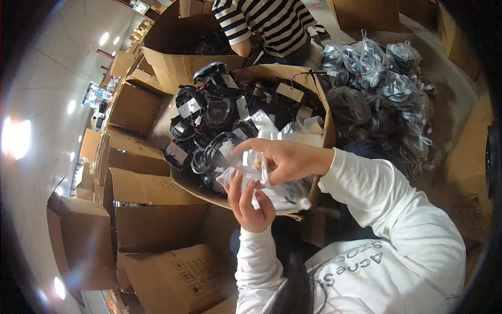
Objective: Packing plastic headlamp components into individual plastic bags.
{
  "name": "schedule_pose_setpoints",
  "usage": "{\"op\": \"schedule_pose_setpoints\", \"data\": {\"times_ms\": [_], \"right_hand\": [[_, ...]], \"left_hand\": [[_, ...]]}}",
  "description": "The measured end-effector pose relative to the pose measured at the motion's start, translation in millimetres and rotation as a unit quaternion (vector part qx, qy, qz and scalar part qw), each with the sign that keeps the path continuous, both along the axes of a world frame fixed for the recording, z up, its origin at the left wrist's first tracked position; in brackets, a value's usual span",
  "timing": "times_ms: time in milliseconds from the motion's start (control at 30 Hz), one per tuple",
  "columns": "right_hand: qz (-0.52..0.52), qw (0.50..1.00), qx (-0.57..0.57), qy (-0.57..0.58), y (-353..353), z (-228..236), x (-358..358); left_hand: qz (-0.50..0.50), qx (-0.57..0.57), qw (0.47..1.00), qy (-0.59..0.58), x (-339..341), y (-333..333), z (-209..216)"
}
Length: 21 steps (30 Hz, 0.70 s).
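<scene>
Through my head view I have a clear plastic bag (248,171) up between both hands, over the near side of an open carton (328,125). My left hand (251,206), palm up, pinches the bag's near side between thumb and curled fingers. My right hand (285,161) reaches in from the other side; its index finger points out past the bag and the rest bend against the film, though I cannot tell how firmly they grip. Below, round black devices (218,111) with white labels crowd the carton, with white sheeting (264,124) among them. To the right I see a pile of bagged devices (395,86); beyond the carton, a person in a striped shirt (272,26).
</scene>
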State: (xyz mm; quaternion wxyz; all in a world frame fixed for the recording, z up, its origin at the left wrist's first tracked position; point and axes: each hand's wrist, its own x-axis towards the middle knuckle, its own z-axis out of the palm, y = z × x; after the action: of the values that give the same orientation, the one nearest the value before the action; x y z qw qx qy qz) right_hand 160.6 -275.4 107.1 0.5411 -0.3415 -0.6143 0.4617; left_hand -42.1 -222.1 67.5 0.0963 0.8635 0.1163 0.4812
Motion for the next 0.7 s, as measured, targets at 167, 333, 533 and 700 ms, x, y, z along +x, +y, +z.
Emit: {"op": "schedule_pose_setpoints", "data": {"times_ms": [167,333,533,700], "right_hand": [[0.080,0.989,-0.103,0.067,11.4,-6.3,13.6],[0.218,0.953,-0.181,0.106,39.9,-30.0,13.0],[0.244,0.918,-0.303,-0.079,88.0,-41.7,39.9],[-0.362,0.912,-0.139,-0.135,149.5,-124.7,107.0]], "left_hand": [[0.092,0.083,0.990,0.073,2.6,13.8,-7.5],[0.048,-0.016,0.994,0.099,10.3,29.3,-17.3],[-0.066,-0.088,0.981,0.160,18.0,71.4,-21.8],[-0.139,-0.263,0.948,0.112,24.0,78.6,-9.8]]}}
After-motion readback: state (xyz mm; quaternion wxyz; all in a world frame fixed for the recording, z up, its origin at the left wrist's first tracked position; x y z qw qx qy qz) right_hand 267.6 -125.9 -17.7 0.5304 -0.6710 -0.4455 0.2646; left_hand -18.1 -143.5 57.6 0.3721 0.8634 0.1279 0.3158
